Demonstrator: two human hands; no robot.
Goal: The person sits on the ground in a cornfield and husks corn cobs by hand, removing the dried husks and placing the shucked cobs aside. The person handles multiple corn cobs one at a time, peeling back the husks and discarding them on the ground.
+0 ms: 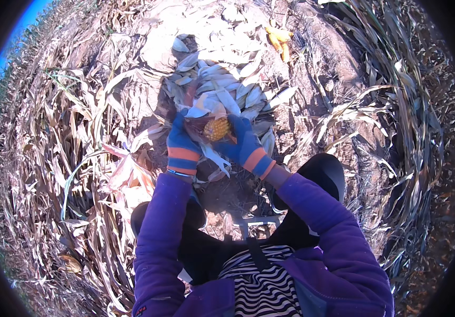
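A yellow ear of corn (217, 129) shows partly bare between my two gloved hands, with pale husk leaves (206, 105) still around it. My left hand (183, 138), in a blue glove with orange bands, is closed on the husk at the ear's left side. From the right, my right hand (244, 141), gloved alike, wraps round the ear. One strip of husk (217, 158) hangs down between the wrists. Both hands' fingertips are partly hidden by leaves and shadow.
Beyond my hands lies a pile of unhusked, pale-leaved ears (219, 79). Several bare yellow ears (279, 41) rest on the soil at the far right. Dry stalks (93, 211) heap along the left, with more stalks (402, 105) on the right. My knees flank a low metal frame (256, 222).
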